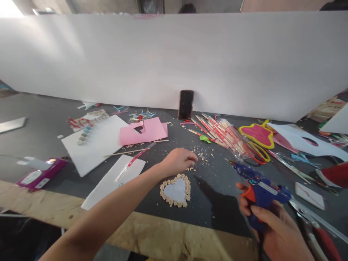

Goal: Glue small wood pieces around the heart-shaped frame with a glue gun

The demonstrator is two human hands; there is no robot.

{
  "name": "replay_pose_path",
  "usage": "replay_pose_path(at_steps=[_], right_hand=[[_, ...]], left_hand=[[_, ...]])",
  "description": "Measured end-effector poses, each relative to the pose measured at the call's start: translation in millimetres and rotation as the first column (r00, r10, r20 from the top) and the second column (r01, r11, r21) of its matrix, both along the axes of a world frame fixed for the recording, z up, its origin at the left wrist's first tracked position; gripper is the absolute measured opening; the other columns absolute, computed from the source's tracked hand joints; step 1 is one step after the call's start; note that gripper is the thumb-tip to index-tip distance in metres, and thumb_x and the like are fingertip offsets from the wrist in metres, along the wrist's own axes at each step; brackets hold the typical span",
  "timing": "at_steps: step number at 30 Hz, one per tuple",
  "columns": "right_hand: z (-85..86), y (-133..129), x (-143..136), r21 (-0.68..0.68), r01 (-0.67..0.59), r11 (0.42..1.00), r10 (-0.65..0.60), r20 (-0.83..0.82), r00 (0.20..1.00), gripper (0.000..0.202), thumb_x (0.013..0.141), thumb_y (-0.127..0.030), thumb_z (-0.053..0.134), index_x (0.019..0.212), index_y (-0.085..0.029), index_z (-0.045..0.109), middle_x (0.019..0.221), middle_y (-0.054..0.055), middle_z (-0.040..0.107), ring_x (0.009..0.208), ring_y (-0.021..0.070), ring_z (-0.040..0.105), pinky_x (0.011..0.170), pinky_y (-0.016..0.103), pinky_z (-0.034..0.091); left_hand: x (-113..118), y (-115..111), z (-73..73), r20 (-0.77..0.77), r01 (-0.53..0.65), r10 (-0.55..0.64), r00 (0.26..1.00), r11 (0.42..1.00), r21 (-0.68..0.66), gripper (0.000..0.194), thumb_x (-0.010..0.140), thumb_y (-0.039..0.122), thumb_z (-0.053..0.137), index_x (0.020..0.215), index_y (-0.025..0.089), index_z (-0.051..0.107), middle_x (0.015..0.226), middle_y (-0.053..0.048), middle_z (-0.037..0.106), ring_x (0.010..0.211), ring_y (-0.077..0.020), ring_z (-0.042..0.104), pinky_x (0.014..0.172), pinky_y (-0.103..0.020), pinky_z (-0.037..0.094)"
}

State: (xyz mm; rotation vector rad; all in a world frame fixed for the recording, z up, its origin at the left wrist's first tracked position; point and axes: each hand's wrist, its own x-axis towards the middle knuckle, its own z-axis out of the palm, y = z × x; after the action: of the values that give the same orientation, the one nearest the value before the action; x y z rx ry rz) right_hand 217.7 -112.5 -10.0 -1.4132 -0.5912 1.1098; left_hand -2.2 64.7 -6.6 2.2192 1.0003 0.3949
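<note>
My right hand [272, 221] is wrapped around the handle of a blue glue gun [268, 192] with an orange trigger, its nozzle pointing left over the dark table. Across the middle reaches my left hand [179, 160], fingers bent together above small pale wooden bits [202, 156]; anything between the fingertips is hidden. Just below that hand lies a white paper heart [176, 190], its rim covered with small pale chips.
A phone [186, 104] leans on the white partition [174, 58]. Pink paper [146, 134], white boards [91, 145] and a purple power strip [40, 174] lie left. Wrapped sticks [214, 130], a yellow-edged pink shape [257, 136] and scissors [310, 224] lie right.
</note>
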Motion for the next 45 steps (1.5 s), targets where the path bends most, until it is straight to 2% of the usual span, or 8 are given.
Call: replay_pose_path(at_steps=[9, 14, 19, 31, 34, 37, 42, 45], right_hand=[[-6.3, -6.0, -5.3, -0.083, 0.012, 0.996, 0.005, 0.203, 0.979, 0.042, 0.057, -0.042, 0.077, 0.092, -0.02, 0.067, 0.086, 0.008, 0.072, 0.064, 0.0194, 0.062, 0.059, 0.031, 0.053], [-22.7, -5.1, 8.9, -0.139, -0.019, 0.99, 0.091, 0.53, 0.843, 0.046, 0.068, -0.054, 0.067, 0.098, -0.019, 0.066, 0.089, 0.008, 0.071, 0.074, 0.0213, 0.065, 0.068, 0.032, 0.055], [-27.0, 1.6, 25.8, -0.258, -0.064, 0.964, 0.216, 0.618, 0.756, 0.049, 0.073, -0.064, 0.055, 0.089, -0.019, 0.063, 0.077, 0.009, 0.071, 0.065, 0.0236, 0.067, 0.061, 0.036, 0.056], [18.5, -4.4, 55.3, -0.52, 0.089, 0.85, 0.483, 0.835, 0.261, 0.043, 0.066, -0.068, 0.041, 0.054, -0.029, 0.056, 0.05, 0.007, 0.063, 0.046, 0.0276, 0.061, 0.044, 0.038, 0.043], [43.0, 13.4, 37.9, -0.34, -0.045, 0.939, 0.336, 0.883, 0.327, 0.04, 0.065, -0.061, 0.054, 0.085, -0.029, 0.067, 0.073, 0.007, 0.073, 0.059, 0.0262, 0.067, 0.052, 0.037, 0.048], [52.7, 60.9, 6.0, -0.266, -0.388, 0.882, 0.443, 0.747, 0.496, 0.045, 0.076, -0.048, 0.057, 0.115, -0.027, 0.06, 0.084, 0.004, 0.071, 0.061, 0.0194, 0.064, 0.053, 0.031, 0.049], [25.1, 150.5, -54.2, -0.157, -0.62, 0.769, 0.562, 0.629, 0.538, 0.047, 0.077, -0.026, 0.068, 0.122, -0.021, 0.054, 0.083, -0.002, 0.066, 0.068, 0.014, 0.062, 0.062, 0.028, 0.051], [9.0, 174.5, -72.9, -0.111, -0.67, 0.734, 0.601, 0.567, 0.564, 0.028, 0.087, -0.032, 0.062, 0.11, -0.016, 0.059, 0.096, 0.002, 0.065, 0.078, 0.0135, 0.063, 0.07, 0.031, 0.054]], left_hand=[[5.6, 8.1, 11.4, 0.205, -0.016, 0.056, 0.977, 0.981, -0.192, 0.018, 0.083, 0.032, 0.058, 0.079, 0.019, 0.071, 0.079, -0.003, 0.071, 0.073, -0.0156, 0.063, 0.066, -0.026, 0.045], [6.4, 11.1, 26.9, 0.315, -0.009, 0.094, 0.944, 0.966, -0.259, 0.03, 0.088, 0.04, 0.052, 0.071, 0.018, 0.064, 0.073, -0.003, 0.067, 0.07, -0.0134, 0.058, 0.067, -0.026, 0.044], [1.0, 21.7, 36.3, 0.409, -0.031, 0.159, 0.899, 0.953, -0.303, 0.03, 0.087, 0.043, 0.051, 0.074, 0.018, 0.06, 0.071, -0.003, 0.061, 0.062, -0.0108, 0.049, 0.061, -0.025, 0.04], [-7.3, 22.0, 46.0, 0.487, 0.106, 0.106, 0.867, 0.916, -0.388, 0.023, 0.087, 0.035, 0.056, 0.076, 0.017, 0.064, 0.068, 0.0, 0.06, 0.058, -0.0084, 0.047, 0.058, -0.024, 0.038], [-6.9, 21.7, 48.5, 0.507, 0.129, 0.102, 0.856, 0.908, -0.4, 0.024, 0.088, 0.034, 0.056, 0.074, 0.017, 0.063, 0.067, 0.0, 0.06, 0.056, -0.0075, 0.045, 0.058, -0.023, 0.037], [-3.7, 19.5, 52.4, 0.535, 0.16, 0.088, 0.84, 0.903, -0.399, 0.021, 0.088, 0.032, 0.056, 0.075, 0.016, 0.063, 0.066, 0.001, 0.059, 0.056, -0.0074, 0.045, 0.058, -0.023, 0.036], [3.0, 13.1, 57.9, 0.59, 0.201, 0.082, 0.803, 0.895, -0.398, 0.023, 0.088, 0.031, 0.054, 0.073, 0.015, 0.061, 0.065, 0.0, 0.057, 0.056, -0.007, 0.045, 0.056, -0.022, 0.036], [-1.9, 13.3, 58.1, 0.598, 0.19, 0.108, 0.794, 0.89, -0.413, 0.025, 0.088, 0.033, 0.054, 0.072, 0.015, 0.059, 0.067, -0.001, 0.058, 0.057, -0.007, 0.047, 0.057, -0.021, 0.039]])
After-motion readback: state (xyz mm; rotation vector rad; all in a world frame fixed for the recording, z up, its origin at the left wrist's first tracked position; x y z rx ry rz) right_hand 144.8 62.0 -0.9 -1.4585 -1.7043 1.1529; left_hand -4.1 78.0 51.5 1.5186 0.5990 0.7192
